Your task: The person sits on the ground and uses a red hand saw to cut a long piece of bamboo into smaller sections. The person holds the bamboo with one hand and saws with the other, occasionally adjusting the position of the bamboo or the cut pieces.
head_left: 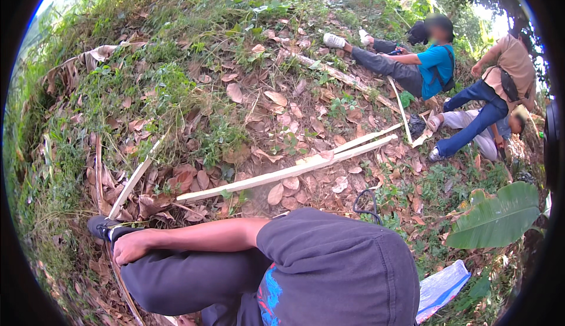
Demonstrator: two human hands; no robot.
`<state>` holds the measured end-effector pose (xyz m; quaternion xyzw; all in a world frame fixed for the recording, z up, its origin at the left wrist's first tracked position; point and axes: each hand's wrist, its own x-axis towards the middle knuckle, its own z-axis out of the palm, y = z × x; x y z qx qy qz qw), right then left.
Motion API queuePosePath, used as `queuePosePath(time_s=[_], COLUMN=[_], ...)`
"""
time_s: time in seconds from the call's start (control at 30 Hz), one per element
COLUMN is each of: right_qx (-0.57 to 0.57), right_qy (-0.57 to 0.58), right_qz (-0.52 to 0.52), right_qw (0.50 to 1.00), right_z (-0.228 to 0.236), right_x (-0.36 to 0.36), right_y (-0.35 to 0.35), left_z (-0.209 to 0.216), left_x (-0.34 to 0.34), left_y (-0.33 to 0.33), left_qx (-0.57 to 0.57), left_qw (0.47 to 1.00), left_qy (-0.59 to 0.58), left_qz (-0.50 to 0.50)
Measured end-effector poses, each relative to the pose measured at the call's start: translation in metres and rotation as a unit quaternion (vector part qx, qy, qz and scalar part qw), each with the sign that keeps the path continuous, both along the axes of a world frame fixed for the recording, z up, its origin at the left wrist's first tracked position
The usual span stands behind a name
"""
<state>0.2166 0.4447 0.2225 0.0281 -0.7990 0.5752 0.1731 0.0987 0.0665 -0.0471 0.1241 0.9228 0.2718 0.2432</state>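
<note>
My right arm reaches across to the left, and my right hand (pixel 132 247) lies on my bent knee with its fingers curled over it. The fingertips are partly hidden against the dark trousers (pixel 182 276). Just beyond that hand is my dark laced shoe (pixel 103 227). A pale wooden strip (pixel 135 186) slants up from beside the shoe. In front of me a long pale strip (pixel 288 173) lies across dry leaves, with another pale strip (pixel 368 140) close along its far end. My left hand is not in view.
Upper right, a person in a blue shirt (pixel 434 64) sits, another in a tan shirt (pixel 511 61) bends over, and a third in grey trousers (pixel 462 120) is low down. A log (pixel 347 80), a black cable loop (pixel 368 205), a banana leaf (pixel 497 217) and a plastic sack (pixel 441 290) lie around.
</note>
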Motion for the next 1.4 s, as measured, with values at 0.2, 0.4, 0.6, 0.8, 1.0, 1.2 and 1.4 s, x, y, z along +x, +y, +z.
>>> queuePosePath(time_s=[0.2,0.4,0.6,0.8,1.0,1.2,1.4], right_qx=[0.015,-0.019,-0.055,-0.106,-0.108,-0.055,-0.024], right_qy=[0.024,-0.022,0.016,0.045,0.056,-0.028,-0.142], right_qz=[-0.003,-0.018,0.039,0.060,0.058,-0.099,-0.237], right_qw=[1.000,0.999,0.998,0.992,0.991,0.993,0.961], right_z=[-0.008,0.006,-0.003,-0.002,0.005,0.064,0.120], right_x=[-0.005,0.013,-0.014,0.018,0.021,0.052,0.076], right_y=[-0.003,-0.005,0.000,0.039,0.040,-0.059,-0.130], left_z=[-0.002,-0.004,-0.001,0.116,0.157,0.146,0.108], left_x=[-0.003,-0.005,-0.027,0.028,0.039,0.063,0.006], left_y=[-0.006,-0.018,-0.076,-0.048,-0.123,-0.164,-0.161], left_qx=[-0.002,0.003,0.079,0.151,0.029,0.050,0.029], left_qw=[1.000,1.000,0.995,0.987,0.947,0.880,0.900], left_qy=[0.005,0.016,0.060,0.010,0.248,0.272,0.210], left_qz=[0.001,0.000,0.011,0.058,0.204,0.386,0.381])
